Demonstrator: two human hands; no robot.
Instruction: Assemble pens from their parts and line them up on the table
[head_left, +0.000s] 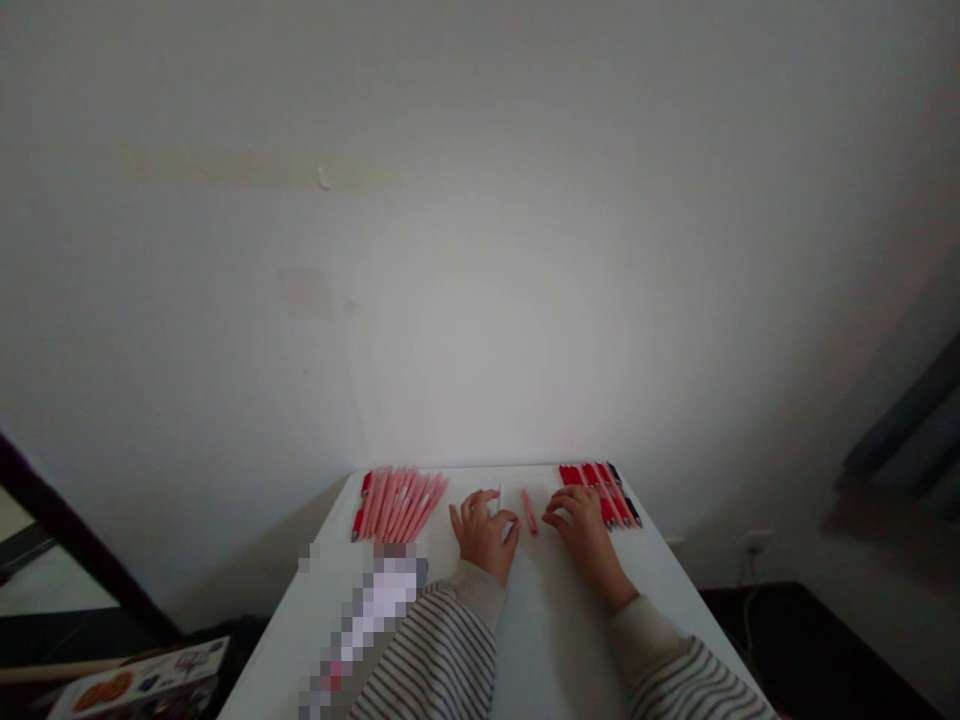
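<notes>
My left hand point(484, 535) rests on the white table point(555, 620), fingers curled, its tips near a small white thing I cannot make out. My right hand point(581, 525) lies beside it, fingers bent down onto the table next to a row of red pens point(600, 492). A single pink pen point(529, 510) lies between the two hands, touching neither as far as I can see. A fan of pink pens point(397, 503) lies to the left of my left hand.
The table stands against a plain white wall point(480, 250). A blurred-out object point(367, 620) lies at the table's front left. A printed box point(139, 680) sits low on the left, and a dark curtain point(907, 430) hangs at the right.
</notes>
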